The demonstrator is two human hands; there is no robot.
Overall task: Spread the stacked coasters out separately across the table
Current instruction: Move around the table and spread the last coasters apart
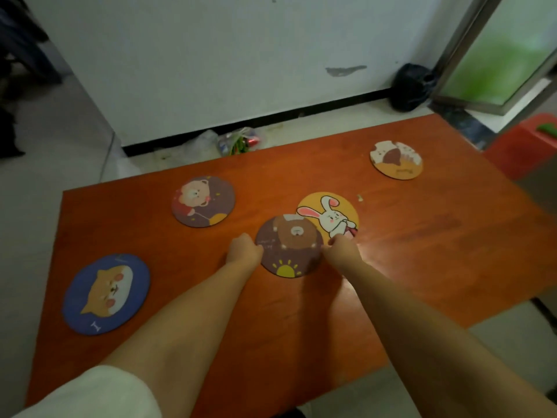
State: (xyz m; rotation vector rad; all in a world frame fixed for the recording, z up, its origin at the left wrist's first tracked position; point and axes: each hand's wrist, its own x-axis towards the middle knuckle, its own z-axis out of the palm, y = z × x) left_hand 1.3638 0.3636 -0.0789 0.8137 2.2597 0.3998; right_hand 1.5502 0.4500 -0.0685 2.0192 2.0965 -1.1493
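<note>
My left hand (245, 247) and right hand (342, 247) pinch opposite rims of the bear coaster (289, 247); lift clear of the rabbit coaster (328, 215) beyond my fingertips before sliding

Five round coasters lay on one table (422, 236): a dog coaster (106, 294), a pink bear coaster (203, 201), a brown bear coaster (291, 245), a rabbit coaster (330, 214) and a far coaster (395, 159). Two hands were in view, the left hand (245, 247) and the right hand (343, 248). One black bag (411, 87) sat on the floor.
</note>
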